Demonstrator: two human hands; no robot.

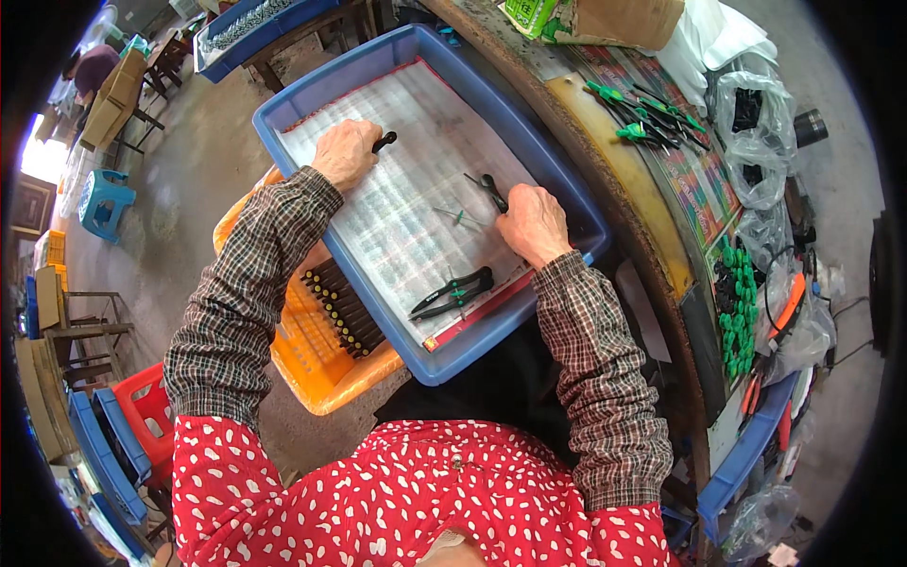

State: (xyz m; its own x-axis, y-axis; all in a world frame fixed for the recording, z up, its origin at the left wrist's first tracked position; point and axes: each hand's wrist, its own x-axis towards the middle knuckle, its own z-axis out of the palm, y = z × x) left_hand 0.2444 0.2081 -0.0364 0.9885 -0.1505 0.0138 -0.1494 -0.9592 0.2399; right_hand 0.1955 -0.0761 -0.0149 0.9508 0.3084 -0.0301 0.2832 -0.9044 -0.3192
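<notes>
A blue plastic tray (pixel 576 231) lined with a printed paper sheet rests on my lap. My left hand (pixel 346 153) lies on the sheet at the tray's left side, closed around a black handle piece (pixel 384 142) whose tip sticks out to the right. My right hand (pixel 535 225) sits near the tray's right wall, fingers closed on a small dark metal part (pixel 491 190). A thin green-marked pin (pixel 459 217) lies on the paper just left of that hand. Black pliers with green trim (pixel 453 292) lie near the tray's front edge.
An orange crate (pixel 326 373) holding several black handles stands under the tray at my left. The workbench (pixel 624 180) on the right carries green-handled tools (pixel 642 118), plastic bags and green parts (pixel 735 312). Blue bins, a red stool and a blue stool stand on the floor.
</notes>
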